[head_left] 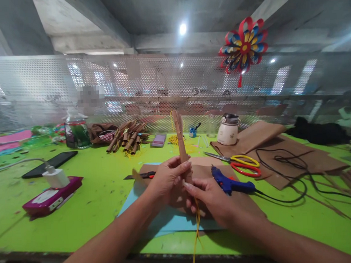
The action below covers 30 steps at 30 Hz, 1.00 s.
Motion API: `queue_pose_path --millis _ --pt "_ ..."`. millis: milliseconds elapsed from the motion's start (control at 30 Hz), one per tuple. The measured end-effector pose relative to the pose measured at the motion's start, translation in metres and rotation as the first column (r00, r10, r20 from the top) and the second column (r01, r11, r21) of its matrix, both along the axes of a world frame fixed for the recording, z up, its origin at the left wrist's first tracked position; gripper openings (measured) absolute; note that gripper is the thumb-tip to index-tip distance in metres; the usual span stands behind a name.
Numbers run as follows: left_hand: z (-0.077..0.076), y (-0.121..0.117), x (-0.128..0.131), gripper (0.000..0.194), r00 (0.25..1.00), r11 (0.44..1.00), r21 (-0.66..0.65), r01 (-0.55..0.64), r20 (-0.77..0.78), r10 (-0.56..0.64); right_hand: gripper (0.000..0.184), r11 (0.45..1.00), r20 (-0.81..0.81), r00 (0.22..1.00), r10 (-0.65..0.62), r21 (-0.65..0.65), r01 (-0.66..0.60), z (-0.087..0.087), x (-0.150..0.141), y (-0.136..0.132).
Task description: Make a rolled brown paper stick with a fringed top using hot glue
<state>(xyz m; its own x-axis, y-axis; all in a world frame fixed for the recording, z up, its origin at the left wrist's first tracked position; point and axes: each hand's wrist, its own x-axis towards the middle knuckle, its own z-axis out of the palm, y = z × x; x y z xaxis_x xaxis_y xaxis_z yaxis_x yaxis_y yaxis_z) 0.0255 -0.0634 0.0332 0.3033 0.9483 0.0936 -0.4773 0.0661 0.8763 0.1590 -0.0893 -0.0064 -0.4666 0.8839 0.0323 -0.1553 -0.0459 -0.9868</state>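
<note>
A narrow roll of brown paper (180, 141) stands nearly upright between my hands, over the middle of the table. My left hand (169, 179) is closed round its middle, thumb across the front. Lower down, my right hand (206, 194) pinches the roll near its bottom end. Yellow string (197, 220) hangs from below the fingers past the table edge, and a loop of it shows at the top of the roll. Beneath my hands lie brown paper and light blue sheets (132, 206). A blue glue gun (232, 183) rests just right of my right hand.
Scissors (244, 165) with yellow and red handles and a black cable lie to the right. Several paper rolls (130, 137) are piled behind, left of a cream-coloured bottle (228, 129). A utility knife (146, 175), black phone (49, 164) and purple power strip (53, 196) lie left.
</note>
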Motion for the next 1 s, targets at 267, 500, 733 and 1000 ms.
queue_pose_path --millis 267,500,733,1000 --pt "0.004 -0.001 -0.004 0.026 0.998 0.998 -0.031 0.062 0.013 -0.062 0.039 0.998 -0.04 0.999 0.007 -0.059 -0.01 -0.006 0.003 0.006" --pt "0.006 -0.002 -0.007 0.02 0.998 0.995 -0.082 0.06 0.041 -0.057 0.033 0.994 -0.183 0.98 0.081 -0.062 -0.093 0.008 0.006 0.002" --pt "0.007 -0.005 -0.003 0.024 0.997 0.998 0.042 0.047 -0.06 -0.044 0.034 0.999 -0.146 0.988 0.048 0.015 -0.046 0.004 0.005 0.005" --pt "0.006 -0.007 -0.005 0.022 0.994 0.998 0.039 0.059 -0.099 -0.055 0.041 0.995 -0.115 0.989 0.096 0.001 -0.096 0.001 0.005 0.005"
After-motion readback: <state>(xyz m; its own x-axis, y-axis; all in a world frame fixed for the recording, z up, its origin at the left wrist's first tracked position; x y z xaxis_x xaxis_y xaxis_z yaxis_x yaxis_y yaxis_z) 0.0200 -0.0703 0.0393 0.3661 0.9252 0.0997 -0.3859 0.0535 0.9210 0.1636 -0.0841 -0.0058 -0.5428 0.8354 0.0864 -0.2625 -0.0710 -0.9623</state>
